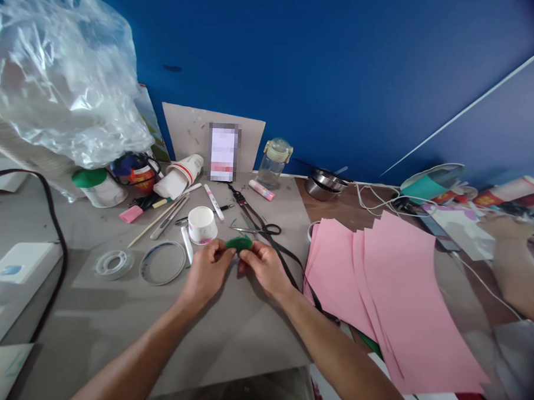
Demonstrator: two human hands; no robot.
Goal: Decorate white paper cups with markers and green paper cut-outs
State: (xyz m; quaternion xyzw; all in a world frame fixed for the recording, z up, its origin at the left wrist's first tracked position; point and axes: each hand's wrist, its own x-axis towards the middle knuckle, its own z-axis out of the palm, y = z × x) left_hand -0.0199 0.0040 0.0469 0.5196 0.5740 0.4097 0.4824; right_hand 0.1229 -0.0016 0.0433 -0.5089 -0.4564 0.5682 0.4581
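Note:
Between my two hands is a small green paper piece (239, 242), pinched at its edges. My left hand (211, 267) grips its left side with thumb and fingers. On the other side, my right hand (264, 265) pinches its right edge. Just behind the left hand stands a white paper cup (202, 225) with small coloured marks. Scissors (259, 229) lie behind the right hand, with green scraps by the blades. Left of my left hand rest a white marker (186, 246) and a roll of tape (162, 263).
Pink paper sheets (391, 288) are spread at the right. Clear tape (114, 264), sticks and pens lie left. A phone (222, 152) leans at the back beside a glass jar (275, 162). Another person's arm (516, 258) reaches in from the right.

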